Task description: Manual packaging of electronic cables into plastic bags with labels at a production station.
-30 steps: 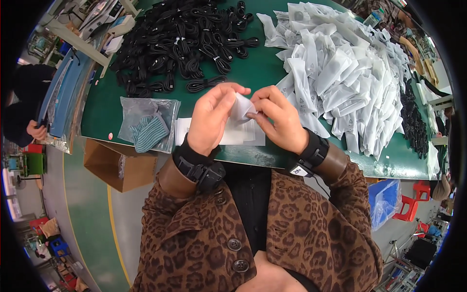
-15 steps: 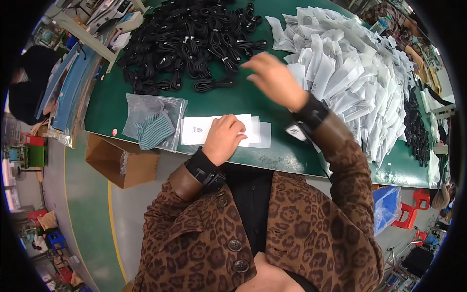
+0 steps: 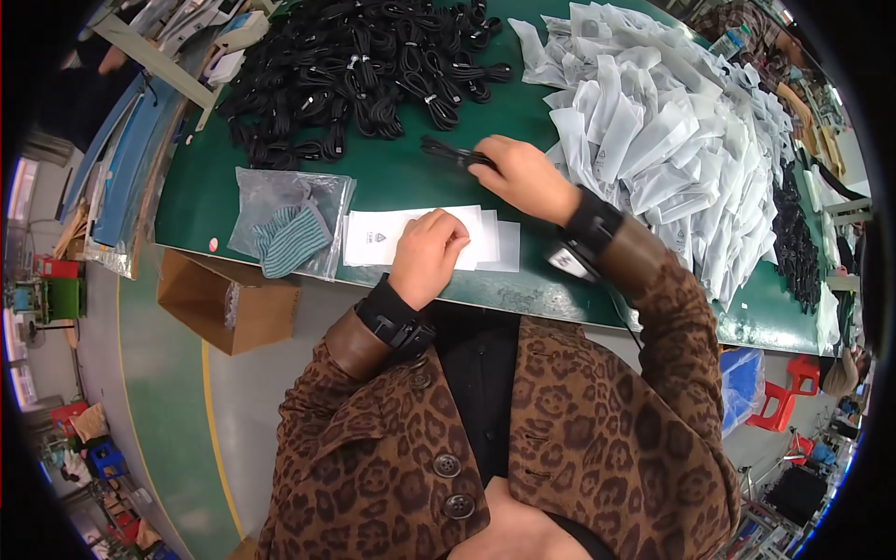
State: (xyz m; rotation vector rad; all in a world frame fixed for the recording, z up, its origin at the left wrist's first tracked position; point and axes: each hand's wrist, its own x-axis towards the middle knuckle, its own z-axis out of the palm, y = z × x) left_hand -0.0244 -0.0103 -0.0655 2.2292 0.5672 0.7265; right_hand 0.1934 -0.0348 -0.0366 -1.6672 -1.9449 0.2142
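The right hand point(image 3: 525, 175), near the centre of the frame, is pinching a black bundled cable point(image 3: 444, 150) between thumb and fingers; the fingers are covering the bundle's right end, and slight blur is obscuring its loops. Lower and left of it, the left hand point(image 3: 429, 252) is resting with curled fingers on a flat stack of white translucent plastic sleeves point(image 3: 366, 245), hiding its middle; whether those fingers are gripping a sleeve, I cannot tell. A large heap of black bundled cables point(image 3: 345, 75) is filling the upper left of the green tabletop point(image 3: 551, 294), the frame's top edge cutting it off. A mound of whitish filled sleeves point(image 3: 667, 159) is crowding the upper right, just beside the right hand. Left of the stack, a clear plastic bag point(image 3: 250, 191) is lying beneath a teal striped cloth item point(image 3: 293, 241), whose shape is hard to make out.
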